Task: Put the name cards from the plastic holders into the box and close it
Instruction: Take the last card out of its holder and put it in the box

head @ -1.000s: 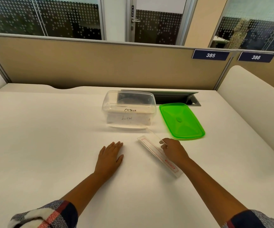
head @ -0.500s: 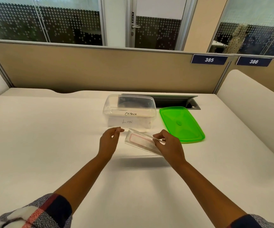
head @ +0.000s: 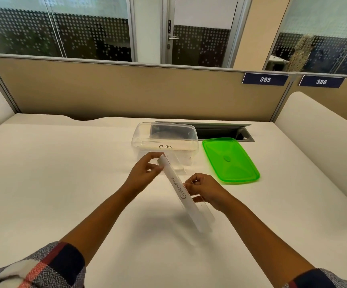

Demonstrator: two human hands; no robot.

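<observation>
A: Clear rectangular plastic box [head: 164, 140], open. Flat green plastic lid [head: 230, 161] just right of it.
B: Holder?
A: Clear plastic name-card holder [head: 204, 213] with white GIRAFFE card [head: 178, 189], held near side of box, long axis running away toward it. Left hand [head: 145, 173] pinches far end, nearer box; right hand [head: 205, 189] grips mid-length.
B: Hidden?
A: Holder edges barely visible.

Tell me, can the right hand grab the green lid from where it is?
Probably yes, once it lets go: the green lid lies flat and uncovered just beyond the right hand, nothing between them. For now that hand is busy holding the plastic holder.
</observation>
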